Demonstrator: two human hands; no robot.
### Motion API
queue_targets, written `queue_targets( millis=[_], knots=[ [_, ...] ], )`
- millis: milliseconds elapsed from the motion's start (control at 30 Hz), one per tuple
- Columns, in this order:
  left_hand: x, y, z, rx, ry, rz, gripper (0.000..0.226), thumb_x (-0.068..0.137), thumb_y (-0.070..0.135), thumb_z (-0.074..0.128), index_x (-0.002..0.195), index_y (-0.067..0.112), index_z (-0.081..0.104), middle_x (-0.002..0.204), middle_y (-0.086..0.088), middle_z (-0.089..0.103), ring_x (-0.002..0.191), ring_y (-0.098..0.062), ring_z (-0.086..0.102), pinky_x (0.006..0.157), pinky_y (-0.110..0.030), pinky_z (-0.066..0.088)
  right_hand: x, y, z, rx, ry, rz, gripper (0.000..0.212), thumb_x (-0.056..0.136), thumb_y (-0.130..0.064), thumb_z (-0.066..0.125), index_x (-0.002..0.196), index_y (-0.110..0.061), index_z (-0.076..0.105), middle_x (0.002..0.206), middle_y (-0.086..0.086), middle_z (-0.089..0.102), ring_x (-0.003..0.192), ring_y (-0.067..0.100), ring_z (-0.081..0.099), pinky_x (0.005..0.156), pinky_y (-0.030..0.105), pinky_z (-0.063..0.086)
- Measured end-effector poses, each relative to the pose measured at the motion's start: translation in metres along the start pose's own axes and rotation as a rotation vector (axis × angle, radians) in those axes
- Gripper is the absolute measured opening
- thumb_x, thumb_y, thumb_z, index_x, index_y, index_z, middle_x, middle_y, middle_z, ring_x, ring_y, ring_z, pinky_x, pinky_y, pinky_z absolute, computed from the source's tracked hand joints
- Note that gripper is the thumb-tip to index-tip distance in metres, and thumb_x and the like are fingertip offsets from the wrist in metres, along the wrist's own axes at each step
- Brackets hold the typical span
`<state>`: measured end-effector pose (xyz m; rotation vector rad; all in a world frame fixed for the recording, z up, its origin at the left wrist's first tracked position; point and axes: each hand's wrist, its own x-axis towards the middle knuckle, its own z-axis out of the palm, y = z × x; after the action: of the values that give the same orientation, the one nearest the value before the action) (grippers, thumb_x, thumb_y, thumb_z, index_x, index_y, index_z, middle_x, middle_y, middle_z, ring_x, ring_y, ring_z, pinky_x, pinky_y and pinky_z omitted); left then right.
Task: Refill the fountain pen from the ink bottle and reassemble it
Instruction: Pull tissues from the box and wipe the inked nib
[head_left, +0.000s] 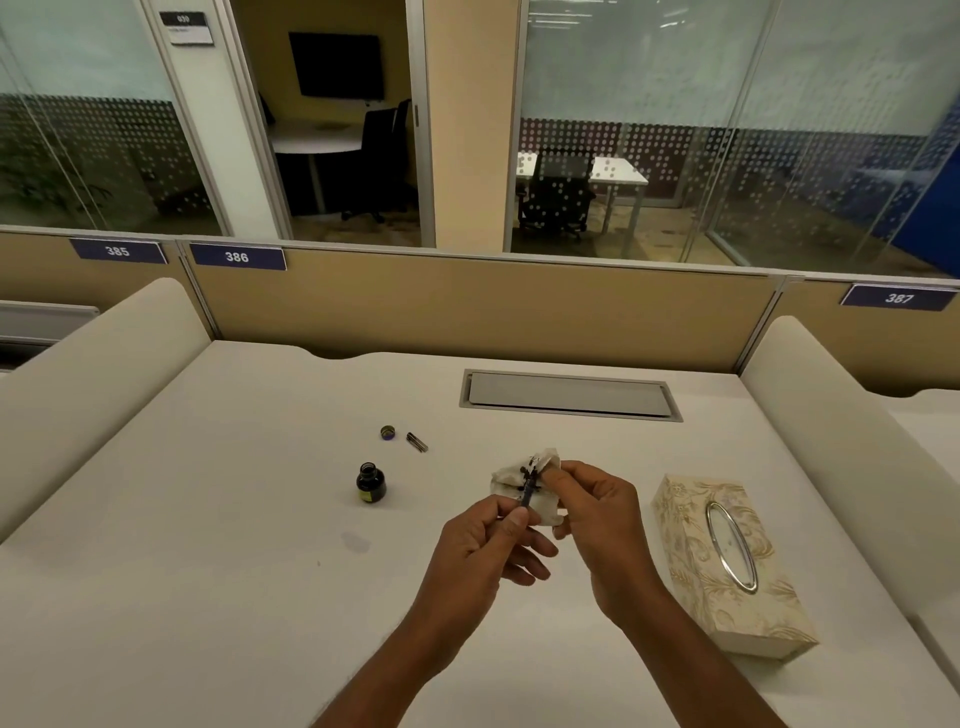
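Head view looks down on a white worktop (208, 519). Above its middle, the left hand (483, 545) pinches the lower end of a dark pen section (529, 491) between thumb and fingers (517, 517). The right hand (597, 519) grips a crumpled, ink-blotched tissue (506, 480), its fingers (563, 475) curled round the paper, which is pressed against the section's upper end. The ink bottle (371, 483) stands open to the left of the hands. Beyond it lie the bottle cap (387, 432) and, just beside that, a small metal pen piece (417, 442). A patterned tissue box (727, 561) sits to the right.
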<state>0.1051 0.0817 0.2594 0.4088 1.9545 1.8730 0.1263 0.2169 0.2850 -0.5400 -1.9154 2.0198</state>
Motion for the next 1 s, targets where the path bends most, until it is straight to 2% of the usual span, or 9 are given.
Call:
queue_targets(
  millis=[233, 400, 533, 633, 767, 867, 1000],
  knots=[
    [-0.003, 0.003, 0.003, -0.021, -0.002, 0.048, 0.028, 0.107, 0.025, 0.043, 0.108, 0.011, 0.068, 0.094, -0.008, 0.080, 0.084, -0.027, 0.076, 0.077, -0.036, 0.063, -0.002, 0.002, -0.008, -0.073, -0.047, -0.088, 0.020, 0.096, -0.029, 0.063, 0.089, -0.024, 0.080, 0.079, 0.002, 0.078, 0.065, 0.008, 0.066, 0.055, 0.018, 0.050],
    [-0.005, 0.002, 0.002, -0.037, 0.005, 0.021, 0.030, 0.107, 0.026, 0.042, 0.109, 0.011, 0.068, 0.095, -0.008, 0.080, 0.086, -0.028, 0.076, 0.077, -0.035, 0.062, -0.003, 0.006, -0.011, -0.154, -0.067, -0.190, 0.017, 0.097, -0.023, 0.062, 0.096, -0.026, 0.078, 0.089, -0.003, 0.079, 0.079, 0.014, 0.071, 0.064, 0.021, 0.053],
    [-0.007, 0.004, 0.001, -0.063, -0.021, 0.002, 0.031, 0.107, 0.025, 0.043, 0.107, 0.006, 0.068, 0.093, -0.011, 0.079, 0.081, -0.027, 0.075, 0.076, -0.036, 0.061, -0.007, 0.005, -0.016, -0.049, -0.137, -0.144, 0.022, 0.098, -0.012, 0.057, 0.097, -0.019, 0.078, 0.087, 0.004, 0.077, 0.070, 0.009, 0.063, 0.061, 0.023, 0.049],
    [-0.008, 0.004, -0.002, -0.073, -0.043, -0.013, 0.031, 0.107, 0.026, 0.044, 0.106, 0.005, 0.067, 0.093, -0.013, 0.079, 0.079, -0.027, 0.074, 0.075, -0.036, 0.061, -0.009, 0.005, -0.021, 0.045, -0.184, -0.101, 0.025, 0.099, -0.008, 0.054, 0.096, -0.015, 0.078, 0.090, 0.012, 0.075, 0.073, 0.018, 0.059, 0.063, 0.032, 0.047],
    [-0.009, 0.005, -0.002, -0.049, -0.062, -0.012, 0.030, 0.106, 0.027, 0.045, 0.104, 0.008, 0.068, 0.090, -0.012, 0.079, 0.075, -0.024, 0.073, 0.073, -0.034, 0.060, -0.010, 0.003, -0.023, 0.116, -0.180, -0.048, 0.025, 0.098, -0.009, 0.055, 0.094, -0.014, 0.078, 0.094, 0.012, 0.077, 0.081, 0.022, 0.063, 0.067, 0.035, 0.046],
    [-0.010, 0.007, -0.002, -0.034, -0.072, -0.006, 0.029, 0.106, 0.027, 0.047, 0.102, 0.007, 0.068, 0.087, -0.013, 0.078, 0.073, -0.024, 0.072, 0.072, -0.034, 0.059, -0.010, 0.001, -0.023, 0.153, -0.139, -0.013, 0.024, 0.097, -0.009, 0.056, 0.092, -0.014, 0.079, 0.092, 0.011, 0.077, 0.083, 0.022, 0.064, 0.068, 0.033, 0.047],
    [-0.012, 0.009, -0.003, -0.012, -0.076, 0.000, 0.027, 0.107, 0.022, 0.046, 0.100, 0.007, 0.068, 0.083, -0.011, 0.077, 0.069, -0.023, 0.070, 0.068, -0.031, 0.058, -0.011, 0.001, -0.024, 0.224, -0.163, 0.012, 0.026, 0.099, -0.015, 0.053, 0.095, -0.008, 0.078, 0.099, 0.017, 0.076, 0.087, 0.025, 0.063, 0.071, 0.035, 0.047]
  ],
)
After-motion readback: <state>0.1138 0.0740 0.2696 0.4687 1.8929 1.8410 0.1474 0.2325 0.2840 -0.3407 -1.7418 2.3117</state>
